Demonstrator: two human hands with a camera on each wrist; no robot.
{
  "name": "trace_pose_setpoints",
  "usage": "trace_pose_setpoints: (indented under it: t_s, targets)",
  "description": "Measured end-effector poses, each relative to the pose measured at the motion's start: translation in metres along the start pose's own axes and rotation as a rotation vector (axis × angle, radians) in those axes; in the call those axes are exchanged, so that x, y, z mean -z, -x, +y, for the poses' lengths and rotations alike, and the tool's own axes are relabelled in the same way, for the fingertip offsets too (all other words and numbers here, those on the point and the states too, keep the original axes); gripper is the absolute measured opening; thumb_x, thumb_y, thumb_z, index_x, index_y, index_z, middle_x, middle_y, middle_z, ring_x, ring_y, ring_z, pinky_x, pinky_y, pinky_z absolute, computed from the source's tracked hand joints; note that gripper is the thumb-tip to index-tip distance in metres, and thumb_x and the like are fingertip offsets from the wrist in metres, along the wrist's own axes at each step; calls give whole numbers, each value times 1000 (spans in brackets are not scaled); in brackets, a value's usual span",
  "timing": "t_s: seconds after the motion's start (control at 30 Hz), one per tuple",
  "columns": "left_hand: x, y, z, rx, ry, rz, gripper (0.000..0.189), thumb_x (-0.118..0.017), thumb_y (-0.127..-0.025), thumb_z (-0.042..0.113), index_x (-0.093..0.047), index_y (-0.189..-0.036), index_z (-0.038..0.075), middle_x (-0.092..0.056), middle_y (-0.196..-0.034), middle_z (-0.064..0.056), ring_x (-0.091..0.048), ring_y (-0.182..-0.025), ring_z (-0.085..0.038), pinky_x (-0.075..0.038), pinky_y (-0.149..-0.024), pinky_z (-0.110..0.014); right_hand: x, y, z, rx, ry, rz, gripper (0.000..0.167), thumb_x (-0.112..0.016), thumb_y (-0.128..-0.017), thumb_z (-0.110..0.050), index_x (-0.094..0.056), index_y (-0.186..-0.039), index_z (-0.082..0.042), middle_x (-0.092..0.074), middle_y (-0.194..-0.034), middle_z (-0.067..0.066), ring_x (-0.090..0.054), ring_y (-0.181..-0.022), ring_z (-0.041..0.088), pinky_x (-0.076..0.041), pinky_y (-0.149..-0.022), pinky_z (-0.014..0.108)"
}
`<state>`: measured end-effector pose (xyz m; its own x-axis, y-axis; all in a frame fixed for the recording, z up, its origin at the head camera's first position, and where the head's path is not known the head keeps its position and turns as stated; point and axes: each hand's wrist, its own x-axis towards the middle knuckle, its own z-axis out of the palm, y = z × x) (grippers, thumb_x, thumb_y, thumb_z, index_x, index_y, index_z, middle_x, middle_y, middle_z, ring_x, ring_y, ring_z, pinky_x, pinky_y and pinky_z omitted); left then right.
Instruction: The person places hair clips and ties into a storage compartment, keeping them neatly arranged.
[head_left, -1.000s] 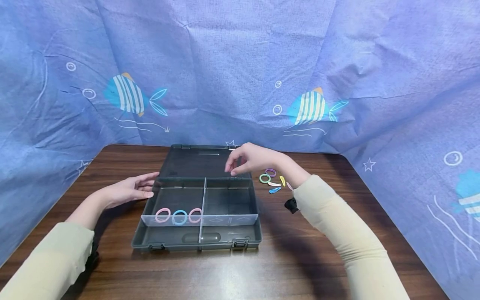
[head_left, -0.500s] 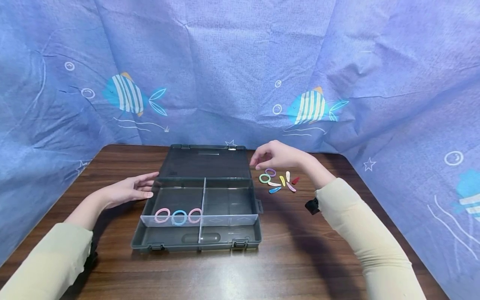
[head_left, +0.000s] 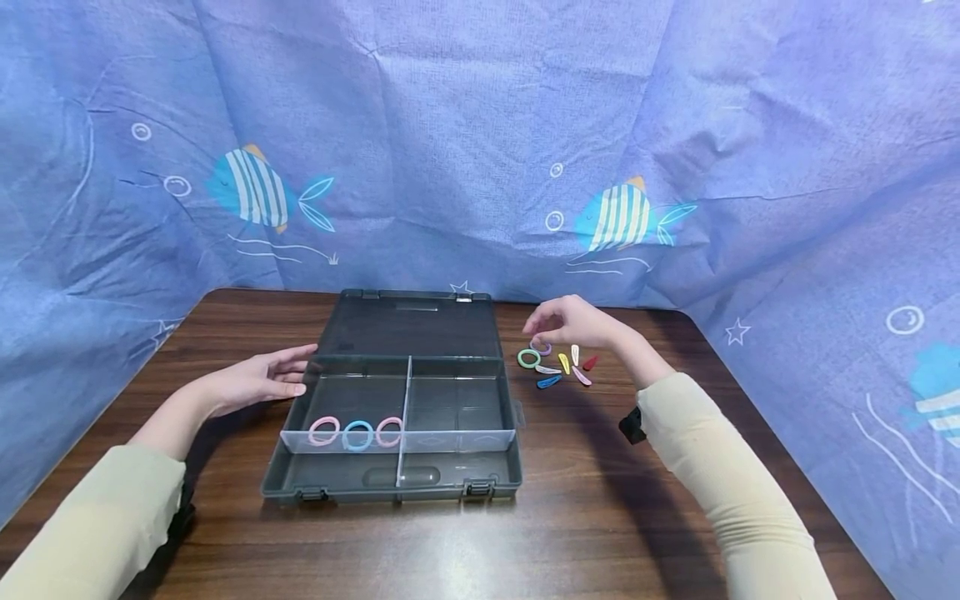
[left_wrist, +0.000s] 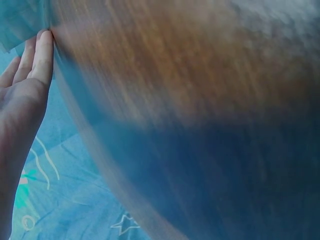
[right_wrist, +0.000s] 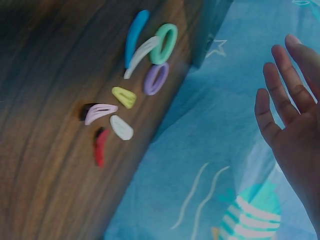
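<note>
My left hand (head_left: 251, 383) rests its fingers against the left side of a dark see-through divided box (head_left: 459, 404). At the front of the box's rear left compartment are a pink hair tie (head_left: 311, 431), a blue hair tie (head_left: 344, 437) and another pink hair tie (head_left: 377, 432), by the clear divider. My right hand (head_left: 577, 322) hovers over a purple hair tie (head_left: 546, 353), fingers loosely bent, nothing seen in its grasp. A green hair tie (head_left: 519, 359) lies beside it. In the right wrist view that hand (right_wrist: 295, 115) appears apart from the table's small items.
Several snap hair clips lie right of the box, among them blue (head_left: 549, 382), yellow (head_left: 564, 363), white (head_left: 575, 356), pink (head_left: 582, 377) and red (head_left: 590, 362) ones. The box's lid (head_left: 416, 325) is folded back. A fish-print cloth (head_left: 465, 167) hangs behind the wooden table (head_left: 570, 517).
My right hand has moved right from above the lid to the purple hair tie, then lowered, uncovering the hair clips. My left hand stays at the box's side.
</note>
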<state>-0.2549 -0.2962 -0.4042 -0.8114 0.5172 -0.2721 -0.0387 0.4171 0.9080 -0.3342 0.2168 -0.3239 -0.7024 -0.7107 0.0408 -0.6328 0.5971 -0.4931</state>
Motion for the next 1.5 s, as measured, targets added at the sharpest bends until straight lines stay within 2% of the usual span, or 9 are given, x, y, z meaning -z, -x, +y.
trace_pose_setpoints:
  t_s: [0.1, 0.23, 0.43, 0.63, 0.7, 0.97, 1.1, 1.33, 1.5]
  targets:
    - [0, 0, -1, 2, -1, 1, 79, -56, -95, 17, -2, -152, 8, -8, -152, -31, -11, -140, -45, -36, -106, -44, -5, 0, 9, -35, 1, 37, 15, -70, -85, -10, -71, -100, -11, -71, -94, 1, -62, -84, 13, -49, -75, 32]
    - [1, 0, -1, 2, 6, 5, 79, -57, -95, 17, -3, -153, 9, -9, -152, -30, -13, -140, -44, -39, -104, -39, -13, 0, 19, -63, 4, 89, 15, -71, -83, -10, -71, -98, -15, -71, -95, -3, -60, -83, 12, -48, -74, 30]
    - [1, 0, -1, -1, 13, 4, 80, -57, -95, 17, -3, -152, 8, -10, -152, -30, -14, -140, -43, -42, -102, -32, -27, -4, 33, -69, 21, 138, 18, -73, -82, -9, -71, -100, -7, -70, -97, 0, -62, -77, 13, -48, -68, 30]
    - [2, -2, -4, 2, 13, 7, 80, -58, -94, 19, -4, -153, 10, -9, -153, -28, -13, -140, -42, -42, -100, -27, -41, -8, 44, -78, 2, 148, 20, -70, -84, -7, -70, -103, -3, -70, -101, 9, -62, -82, 16, -50, -71, 31]
    - [2, -2, -4, 0, 14, 9, 80, -58, -94, 19, -4, -153, 10, -9, -153, -28, -12, -140, -42, -43, -99, -25, -45, -10, 48, -88, 5, 149, 20, -70, -84, -8, -70, -103, -3, -70, -100, 9, -63, -81, 17, -51, -71, 31]
    - [1, -3, -5, -13, 43, 2, 80, -58, -94, 15, -4, -153, 10, -15, -152, -28, -16, -139, -41, -43, -93, -17, -58, -15, 64, -126, -25, 138, 20, -71, -82, -6, -70, -102, -6, -69, -100, 7, -66, -93, 25, -53, -81, 38]
    - [1, -4, -5, -10, 34, 5, 79, -57, -94, 14, -4, -153, 10, -15, -152, -27, -17, -139, -40, -43, -95, -19, -62, -17, 70, -139, -8, 136, 19, -71, -82, -7, -71, -100, -7, -70, -97, 7, -66, -90, 23, -53, -79, 37]
    - [1, -4, -4, -16, 1, 7, 80, -58, -94, 18, -4, -153, 9, -10, -152, -30, -12, -140, -44, -42, -102, -31, -64, -18, 75, -173, 21, 124, 16, -71, -82, -7, -72, -98, -8, -70, -95, 6, -61, -81, 16, -50, -72, 30]
    - [1, -4, -5, 3, 14, 19, 80, -59, -94, 16, -5, -153, 11, -14, -153, -27, -16, -140, -41, -42, -101, -29, -64, -22, 76, -160, 32, 132, 16, -72, -80, -6, -73, -96, -8, -69, -92, 5, -59, -81, 18, -49, -72, 31]
